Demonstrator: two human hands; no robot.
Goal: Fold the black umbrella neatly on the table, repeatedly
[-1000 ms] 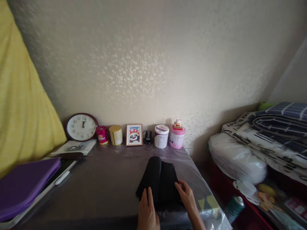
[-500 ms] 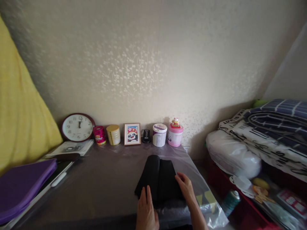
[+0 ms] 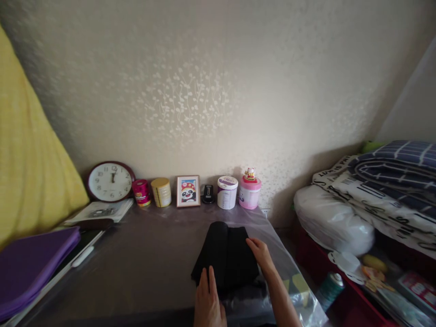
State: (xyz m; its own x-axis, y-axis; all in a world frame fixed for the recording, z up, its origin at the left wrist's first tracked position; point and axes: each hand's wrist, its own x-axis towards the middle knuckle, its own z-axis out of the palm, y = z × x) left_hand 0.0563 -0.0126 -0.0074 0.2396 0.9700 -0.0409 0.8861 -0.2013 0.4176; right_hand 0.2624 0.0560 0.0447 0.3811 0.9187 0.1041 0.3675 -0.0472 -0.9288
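Observation:
A folded black cloth [image 3: 226, 256], possibly a garment, lies near the front of the table with a fold line running down its middle. My left hand [image 3: 208, 297] rests on its near left part, fingers stretched out flat. At the cloth's right edge is my right hand [image 3: 260, 254], its fingers bent and closed on the border. The thumb of the right hand is mostly hidden.
The table [image 3: 153, 263] has a plastic cover. Along the wall stand a clock [image 3: 111, 181], a picture frame [image 3: 188, 191] and several tins. Purple folded fabric [image 3: 37, 268] lies left. Right of the table are a spray can [image 3: 329, 290] and piled bedding [image 3: 384, 190].
My right hand has slid a little up along the cloth's right edge, away from me. The cloth's right half looks flatter and wider. My left hand has barely moved.

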